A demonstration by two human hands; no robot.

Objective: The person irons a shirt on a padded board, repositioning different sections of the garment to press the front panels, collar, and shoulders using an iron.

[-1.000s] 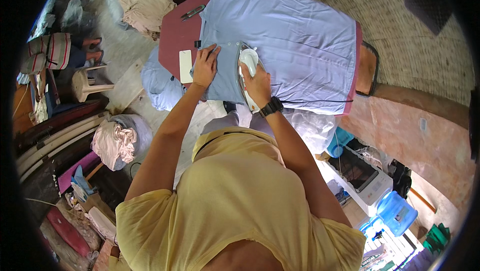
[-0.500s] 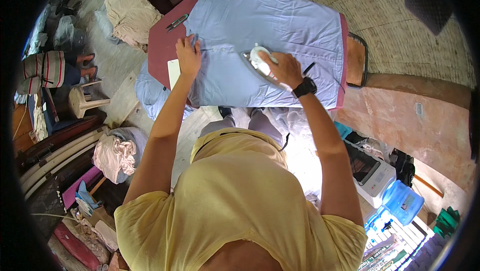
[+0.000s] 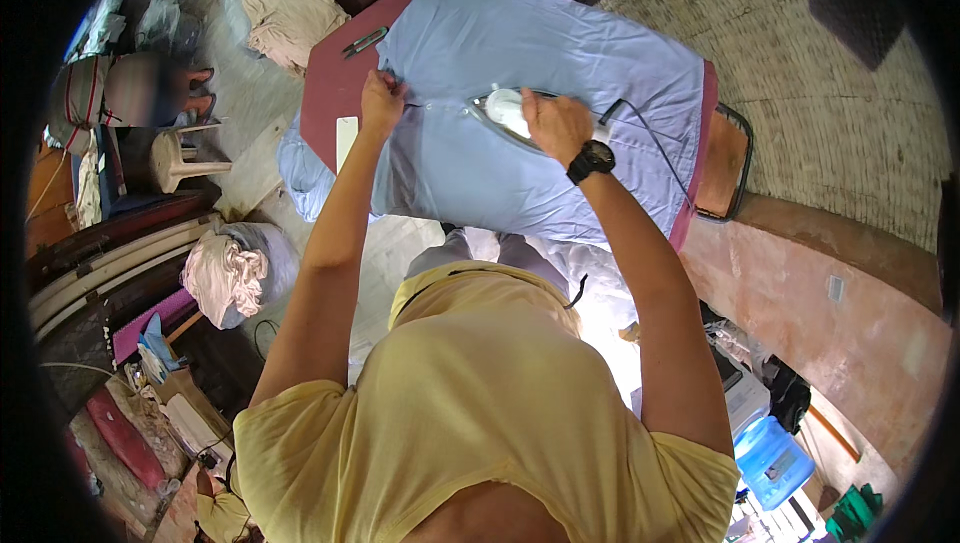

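A light blue shirt (image 3: 480, 33) lies spread over a dark red ironing board (image 3: 335, 78). My right hand (image 3: 560, 128), with a black watch at the wrist, is wrapped round the handle of a white iron (image 3: 508, 111). The iron rests on the shirt's middle, its tip pointing left beside the button line. At the shirt's left edge my left hand (image 3: 382, 103) pinches the blue fabric between its fingers. Small thread snips (image 3: 365, 43) lie on the board beyond that hand. A white card (image 3: 346, 138) sits next to my left wrist.
From the iron a dark cord (image 3: 655, 143) runs over the board's right end, near a metal-framed rest (image 3: 742, 158). Blue cloth (image 3: 300, 178) hangs at the board's left side. A bundle of clothes (image 3: 225, 278) and a stool (image 3: 175, 161) stand at left, where another person sits.
The iron has turned so its tip points more directly left, and its cord now shows. My left hand's fingers have closed on the shirt edge. The whole view has shifted slightly.
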